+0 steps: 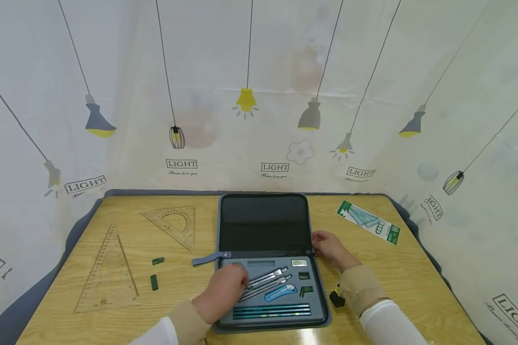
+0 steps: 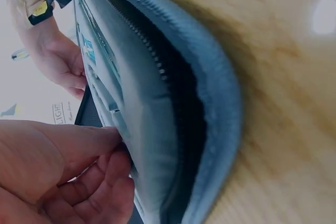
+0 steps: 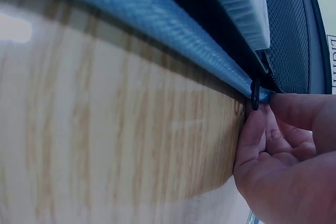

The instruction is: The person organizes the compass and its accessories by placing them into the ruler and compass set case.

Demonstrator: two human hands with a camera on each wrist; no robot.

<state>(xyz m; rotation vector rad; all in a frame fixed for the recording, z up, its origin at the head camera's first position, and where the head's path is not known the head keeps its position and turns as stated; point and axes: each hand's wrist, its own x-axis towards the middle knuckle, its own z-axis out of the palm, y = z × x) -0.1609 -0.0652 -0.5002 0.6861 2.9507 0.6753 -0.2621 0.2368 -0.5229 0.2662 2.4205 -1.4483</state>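
Observation:
An open zippered case (image 1: pixel 265 223) lies on the table, its lid folded back. Its grey tray (image 1: pixel 229 318) holds two silver compasses (image 1: pixel 268 276), a blue utility knife (image 1: pixel 280 293), several dark green pencils (image 1: pixel 272 311), a white eraser (image 1: pixel 299 263) and two small green pieces (image 1: pixel 304 275). Over the tray's left part is my left hand (image 1: pixel 224 290), fingers curled, by the compasses' left ends; I cannot tell whether it holds anything. My right hand (image 1: pixel 330 247) pinches the case's blue edge at the right hinge, beside a black zipper pull (image 3: pixel 255 94).
Two clear set squares (image 1: pixel 192 225) lie on the left of the wooden table (image 1: pixel 397 282), near two small dark green pieces (image 1: pixel 154 282). A green-and-white packet (image 1: pixel 368 222) rests at the back right. A blue strap (image 1: pixel 204 259) sticks out left of the case.

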